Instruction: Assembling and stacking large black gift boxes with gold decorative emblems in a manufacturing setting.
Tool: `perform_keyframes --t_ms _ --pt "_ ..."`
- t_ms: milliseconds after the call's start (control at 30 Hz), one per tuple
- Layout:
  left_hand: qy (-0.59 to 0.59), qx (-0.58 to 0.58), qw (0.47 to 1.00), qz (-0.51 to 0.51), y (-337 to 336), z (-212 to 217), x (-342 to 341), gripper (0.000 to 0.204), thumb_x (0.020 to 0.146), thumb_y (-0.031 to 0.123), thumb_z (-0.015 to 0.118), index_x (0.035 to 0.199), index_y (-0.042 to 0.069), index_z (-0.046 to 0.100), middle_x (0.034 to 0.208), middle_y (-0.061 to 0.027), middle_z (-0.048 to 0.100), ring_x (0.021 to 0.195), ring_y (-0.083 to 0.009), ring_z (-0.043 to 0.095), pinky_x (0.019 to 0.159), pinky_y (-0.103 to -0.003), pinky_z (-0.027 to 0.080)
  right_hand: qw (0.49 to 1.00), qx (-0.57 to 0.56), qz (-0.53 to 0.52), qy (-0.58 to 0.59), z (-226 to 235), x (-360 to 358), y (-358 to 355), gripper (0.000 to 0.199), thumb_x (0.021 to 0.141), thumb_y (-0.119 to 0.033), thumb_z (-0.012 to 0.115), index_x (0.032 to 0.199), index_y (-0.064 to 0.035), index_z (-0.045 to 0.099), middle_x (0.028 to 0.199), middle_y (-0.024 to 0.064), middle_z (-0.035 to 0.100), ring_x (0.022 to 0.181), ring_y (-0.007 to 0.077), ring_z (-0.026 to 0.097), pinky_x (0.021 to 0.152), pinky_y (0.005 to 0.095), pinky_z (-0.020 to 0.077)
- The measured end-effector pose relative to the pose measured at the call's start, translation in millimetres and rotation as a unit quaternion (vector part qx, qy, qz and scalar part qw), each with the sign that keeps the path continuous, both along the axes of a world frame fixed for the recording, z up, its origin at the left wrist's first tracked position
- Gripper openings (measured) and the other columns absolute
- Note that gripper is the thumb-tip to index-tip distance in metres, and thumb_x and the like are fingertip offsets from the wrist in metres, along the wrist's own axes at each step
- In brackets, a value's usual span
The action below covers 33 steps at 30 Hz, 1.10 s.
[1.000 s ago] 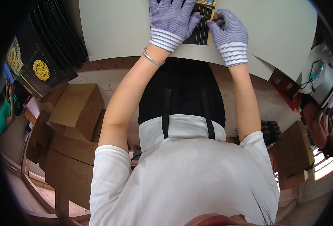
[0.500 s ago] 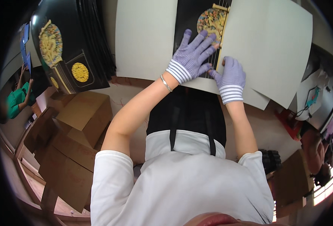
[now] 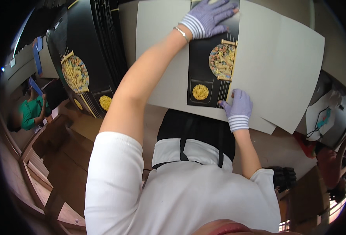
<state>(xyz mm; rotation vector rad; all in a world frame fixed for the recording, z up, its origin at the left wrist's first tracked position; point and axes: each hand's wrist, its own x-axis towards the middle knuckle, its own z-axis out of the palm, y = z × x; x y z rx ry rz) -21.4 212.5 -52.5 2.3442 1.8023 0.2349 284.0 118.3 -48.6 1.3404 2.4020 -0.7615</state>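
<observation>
A black printed panel [image 3: 201,58] with a multicoloured round dragon emblem and a smaller gold medallion lies between two pale grey-white areas of board [image 3: 274,62]. My left hand [image 3: 212,18], in a purple knitted glove with a striped cuff, is stretched to the panel's far part, fingers spread flat on it. At the near right corner of the panel rests my right hand [image 3: 239,106], gloved alike. Its thumb points to the panel's edge, apart from the slightly bent fingers, and nothing shows between them.
To the left stands a thick stack of similar black printed panels [image 3: 88,51]. Brown cardboard [image 3: 59,168] lies below it. A person in green [image 3: 33,111] holds a blue sheet at far left. Another person's arm [image 3: 329,166] shows at far right, near a red object [image 3: 306,145].
My left hand has slid away from me, up the panel, uncovering the emblem and gold medallion. My right hand stays near the panel's right edge, now by its near corner. The view has shifted.
</observation>
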Motion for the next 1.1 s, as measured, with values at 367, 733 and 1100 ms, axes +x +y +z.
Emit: perform_keyframes --t_ms 367,733,1100 --pt "0.037 0.163 0.981 0.101 44.9 -39.6 -55.2 0.069 0.089 0.037 0.054 0.147 0.005 0.035 0.149 -0.0168 0.042 0.14 -0.0343 0.036 0.117 -0.055 0.017 1.0 -0.006 0.002 -0.006 1.9 -4.3 0.9 0.052 0.062 -0.037 0.087 0.091 -0.0078 0.055 0.085 0.0072 0.058 0.083 0.0295 0.058 0.074 0.0419 0.0461" --pt "-0.099 0.052 0.987 0.115 -194.2 -29.5 120.8 0.077 0.082 0.04 0.061 0.148 0.009 0.035 0.15 -0.0117 0.042 0.137 -0.0309 0.041 0.109 -0.065 0.025 0.997 -0.012 0.071 0.039 -0.7 4.8 10.9 0.042 0.073 -0.038 0.081 0.096 -0.008 0.06 0.091 0.0108 0.064 0.087 0.0309 0.063 0.077 0.0425 0.0503" --pt "-0.114 0.104 0.96 0.232 -180.9 -26.8 142.9 0.049 0.081 0.02 0.059 0.128 0.004 0.056 0.143 -0.0118 0.048 0.133 -0.0367 0.041 0.109 -0.062 0.026 0.901 -0.081 -0.329 0.273 32.3 207.2 229.4 0.045 0.102 -0.033 0.047 0.125 0.0039 0.058 0.12 0.0138 0.066 0.113 0.0235 0.061 0.098 0.0358 0.0466"
